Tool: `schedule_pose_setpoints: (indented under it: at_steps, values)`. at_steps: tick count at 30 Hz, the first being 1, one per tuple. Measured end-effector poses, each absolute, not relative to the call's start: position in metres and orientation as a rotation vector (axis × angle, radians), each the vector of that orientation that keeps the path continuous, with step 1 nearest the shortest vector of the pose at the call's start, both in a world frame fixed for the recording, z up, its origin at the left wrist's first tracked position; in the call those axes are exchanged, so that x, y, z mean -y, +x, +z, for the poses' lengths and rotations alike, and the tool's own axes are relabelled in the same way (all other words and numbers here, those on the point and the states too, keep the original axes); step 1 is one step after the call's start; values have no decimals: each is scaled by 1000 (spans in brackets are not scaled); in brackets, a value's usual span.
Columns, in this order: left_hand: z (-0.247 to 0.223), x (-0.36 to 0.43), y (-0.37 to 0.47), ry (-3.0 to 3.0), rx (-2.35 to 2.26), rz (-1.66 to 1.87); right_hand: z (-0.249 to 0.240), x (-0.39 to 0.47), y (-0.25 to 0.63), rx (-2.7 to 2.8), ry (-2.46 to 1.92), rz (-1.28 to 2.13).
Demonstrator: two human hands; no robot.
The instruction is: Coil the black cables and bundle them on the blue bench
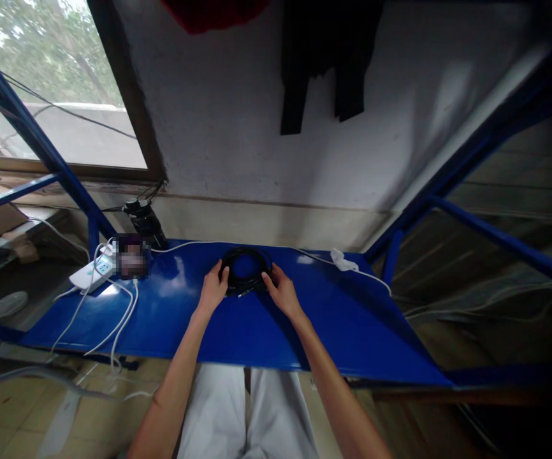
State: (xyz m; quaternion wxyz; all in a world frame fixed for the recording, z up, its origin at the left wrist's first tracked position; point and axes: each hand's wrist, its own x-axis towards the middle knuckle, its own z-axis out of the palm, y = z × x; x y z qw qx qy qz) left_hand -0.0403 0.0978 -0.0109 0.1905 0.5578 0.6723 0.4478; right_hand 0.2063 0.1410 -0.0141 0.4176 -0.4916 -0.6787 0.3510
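A coiled black cable (pixel 246 280) lies on the blue tabletop (pixel 257 338) in front of me, its loops forming a ring. At the ring's left side, my left hand (pixel 215 287) grips the coil, thumb on top and fingers round the outer edge. My right hand (pixel 282 290) has hold of the opposite side in the same way. A connector end of the cable pokes out at the near side of the coil. The fingertips under the loops are partly hidden.
On the left stand a white power strip (pixel 87 275) with white cords, a pixelated object (pixel 131 257) and a black cylindrical item (pixel 145 223). A white cord runs along the back to a white crumpled piece (pixel 343 260). Blue frame bars flank both sides.
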Motion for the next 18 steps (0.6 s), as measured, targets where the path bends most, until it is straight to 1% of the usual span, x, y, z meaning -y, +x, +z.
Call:
schedule_pose_setpoints:
  at_steps: [4,9,12,16,18]
  values:
    - [-4,-90,-28,1607,-1802,1215,-6,-125,229,1691,-1292,834]
    - [-5,-78,-10,1694,-1600,1134,-10,-99,274,1681,-1376,750]
    - [-2,-64,2,1754,-1518,1133,-5,-81,295,1713,-1416,601]
    - [18,-9,10,1852,-1560,1237,33,-56,319,1749,-1341,322]
    - [30,32,7,1983,-1505,1153,55,-46,333,1717,-1243,195]
